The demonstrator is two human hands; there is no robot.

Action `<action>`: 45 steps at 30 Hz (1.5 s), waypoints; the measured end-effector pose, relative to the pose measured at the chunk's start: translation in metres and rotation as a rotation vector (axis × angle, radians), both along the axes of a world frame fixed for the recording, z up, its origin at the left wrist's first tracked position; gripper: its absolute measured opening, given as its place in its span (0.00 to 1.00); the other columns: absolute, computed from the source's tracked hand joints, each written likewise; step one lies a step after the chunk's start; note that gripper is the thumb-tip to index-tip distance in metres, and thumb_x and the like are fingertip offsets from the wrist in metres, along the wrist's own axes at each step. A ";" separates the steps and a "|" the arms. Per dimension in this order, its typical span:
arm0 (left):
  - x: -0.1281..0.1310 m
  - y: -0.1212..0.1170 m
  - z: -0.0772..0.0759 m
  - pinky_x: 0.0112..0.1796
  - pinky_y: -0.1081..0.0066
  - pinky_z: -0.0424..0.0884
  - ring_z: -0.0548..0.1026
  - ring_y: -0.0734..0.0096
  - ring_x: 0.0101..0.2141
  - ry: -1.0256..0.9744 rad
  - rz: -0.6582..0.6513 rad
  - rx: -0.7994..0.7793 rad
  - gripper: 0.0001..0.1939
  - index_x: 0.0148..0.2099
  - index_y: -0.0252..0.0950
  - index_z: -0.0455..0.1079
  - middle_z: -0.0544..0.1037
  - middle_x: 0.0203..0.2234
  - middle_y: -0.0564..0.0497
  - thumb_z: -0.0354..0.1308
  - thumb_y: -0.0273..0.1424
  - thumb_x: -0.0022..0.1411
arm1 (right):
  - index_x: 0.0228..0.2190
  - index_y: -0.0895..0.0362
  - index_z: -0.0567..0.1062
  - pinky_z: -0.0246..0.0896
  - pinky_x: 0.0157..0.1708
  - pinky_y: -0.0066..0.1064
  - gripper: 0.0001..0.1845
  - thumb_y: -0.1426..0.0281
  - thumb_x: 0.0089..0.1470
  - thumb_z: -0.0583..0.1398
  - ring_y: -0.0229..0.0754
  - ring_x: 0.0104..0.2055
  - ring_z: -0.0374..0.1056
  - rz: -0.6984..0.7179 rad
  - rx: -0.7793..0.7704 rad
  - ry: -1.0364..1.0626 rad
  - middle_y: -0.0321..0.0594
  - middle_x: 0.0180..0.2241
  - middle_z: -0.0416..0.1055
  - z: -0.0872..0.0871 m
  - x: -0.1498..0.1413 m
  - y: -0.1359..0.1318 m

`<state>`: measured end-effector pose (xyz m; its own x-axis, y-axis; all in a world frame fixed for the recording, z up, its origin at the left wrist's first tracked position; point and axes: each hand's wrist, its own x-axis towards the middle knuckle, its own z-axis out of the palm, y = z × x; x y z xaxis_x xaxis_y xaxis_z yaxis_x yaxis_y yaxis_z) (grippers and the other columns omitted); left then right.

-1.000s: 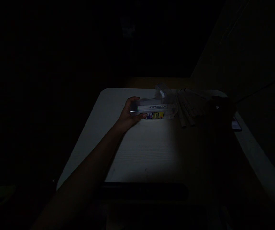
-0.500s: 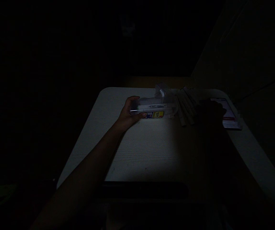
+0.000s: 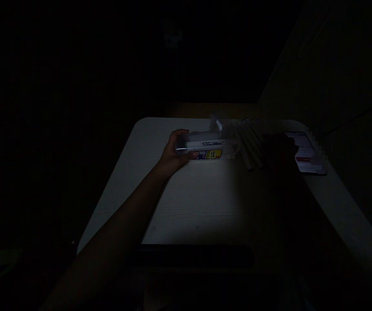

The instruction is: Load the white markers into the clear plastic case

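Note:
My left hand (image 3: 173,155) grips the left end of a clear plastic box (image 3: 202,147) lying on its side on the table, thumb across its front near a yellow and dark label. A pale marker-like pen (image 3: 213,143) shows inside the box. Right of the box's far end, several pale markers (image 3: 250,144) lie side by side on the table. My right hand (image 3: 281,151) is a dark silhouette at the right edge of these markers; its fingers are lost in shadow, so what it holds cannot be seen.
A phone with a lit screen (image 3: 309,153) lies on the right of the white table (image 3: 199,203), partly behind my right hand. Crumpled clear plastic (image 3: 217,121) rises behind the box. A dark bar (image 3: 192,256) runs along the near edge. The surroundings are very dark.
My right hand has shifted slightly left, toward the markers, uncovering more of the phone. The markers have moved a little. My left hand and the box stay in place.

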<state>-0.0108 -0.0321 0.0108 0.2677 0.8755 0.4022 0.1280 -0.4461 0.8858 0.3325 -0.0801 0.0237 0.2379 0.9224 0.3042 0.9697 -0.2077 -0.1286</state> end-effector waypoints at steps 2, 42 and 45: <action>0.000 0.000 0.000 0.48 0.63 0.74 0.75 0.61 0.48 -0.010 -0.012 -0.007 0.44 0.57 0.47 0.63 0.73 0.47 0.51 0.78 0.53 0.42 | 0.54 0.60 0.77 0.56 0.44 0.56 0.24 0.68 0.67 0.48 0.66 0.52 0.64 -0.011 -0.023 -0.020 0.70 0.53 0.69 0.000 -0.001 -0.001; -0.003 0.002 -0.003 0.49 0.61 0.74 0.74 0.58 0.48 0.070 0.014 0.060 0.45 0.59 0.47 0.62 0.73 0.48 0.50 0.74 0.59 0.45 | 0.45 0.58 0.82 0.65 0.59 0.52 0.20 0.70 0.58 0.54 0.56 0.56 0.70 0.621 0.120 0.189 0.52 0.52 0.77 -0.007 -0.052 0.007; -0.003 0.002 -0.004 0.48 0.62 0.74 0.74 0.59 0.48 0.067 0.005 0.072 0.45 0.59 0.47 0.62 0.72 0.47 0.50 0.73 0.59 0.45 | 0.49 0.59 0.80 0.62 0.61 0.56 0.21 0.71 0.58 0.54 0.58 0.57 0.68 0.563 0.184 0.150 0.54 0.54 0.75 -0.009 -0.053 0.008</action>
